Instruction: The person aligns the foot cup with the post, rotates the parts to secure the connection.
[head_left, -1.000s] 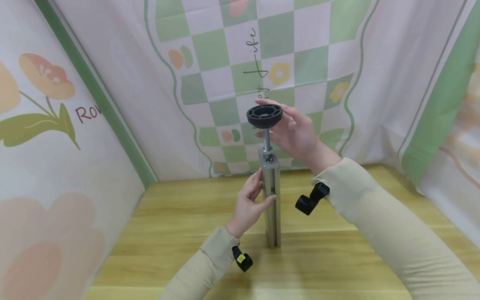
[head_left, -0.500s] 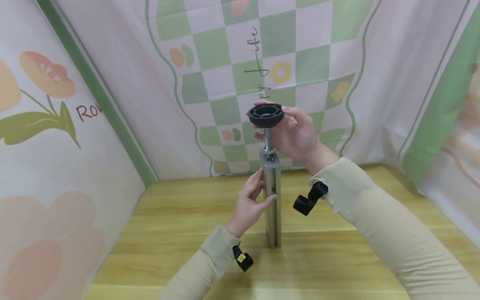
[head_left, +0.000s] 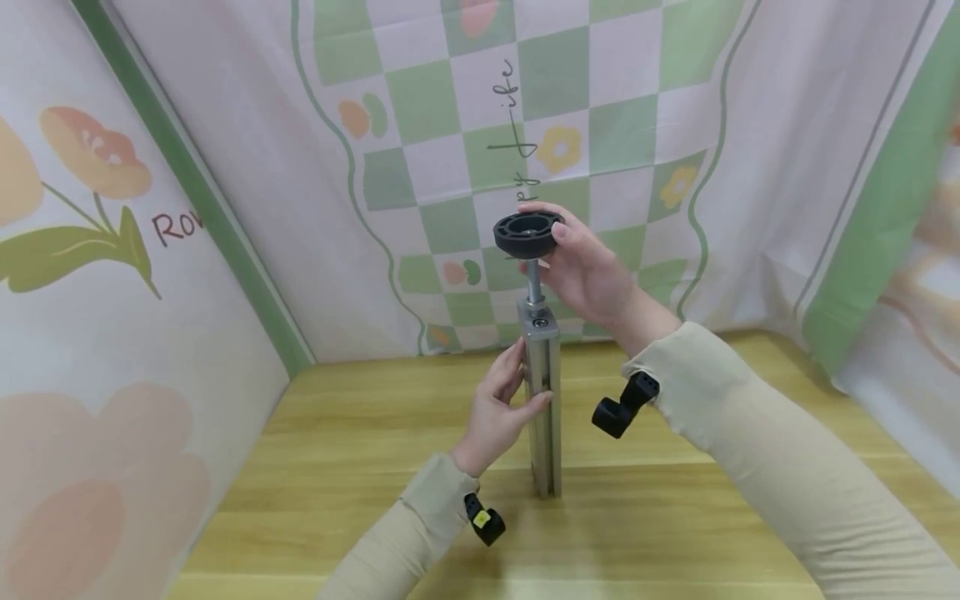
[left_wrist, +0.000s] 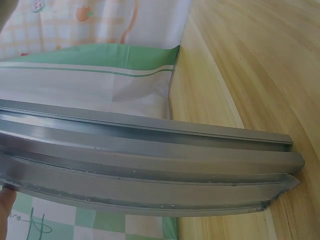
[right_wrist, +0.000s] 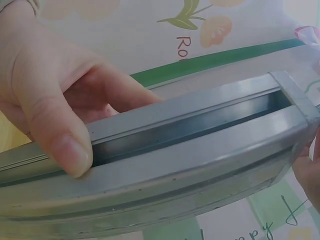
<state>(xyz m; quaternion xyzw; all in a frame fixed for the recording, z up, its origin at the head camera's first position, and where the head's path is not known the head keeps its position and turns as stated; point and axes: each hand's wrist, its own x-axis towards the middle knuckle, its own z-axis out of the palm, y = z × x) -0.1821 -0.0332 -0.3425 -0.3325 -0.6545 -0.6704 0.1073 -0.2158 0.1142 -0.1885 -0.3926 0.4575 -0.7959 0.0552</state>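
In the head view a slotted aluminium profile [head_left: 543, 433] stands upright on the table. My left hand [head_left: 495, 412] grips it around the upper half, thumb on the near face. In the right wrist view that left thumb [right_wrist: 70, 152] presses along the profile's slot [right_wrist: 187, 127]. A metal end plate [head_left: 538, 325] caps the top. From it rises a threaded rod [head_left: 534, 282] bearing a round black levelling foot [head_left: 525, 247], hollow side up. My right hand [head_left: 592, 271] pinches the foot's rim from the right, thumb on the near edge; some of its fingers are hidden behind the foot.
The wooden table [head_left: 360, 425] extends on both sides of the profile. A green-and-white chequered curtain [head_left: 420, 100] hangs close behind the hands. A flowered curtain [head_left: 112, 333] closes off the left. A black camera mount sits on each wrist, the right one [head_left: 618, 408] included.
My right thumb has shifted along the foot's rim, from its right side to the near edge, and the fingers have regripped. The left hand and the profile stay where they were.
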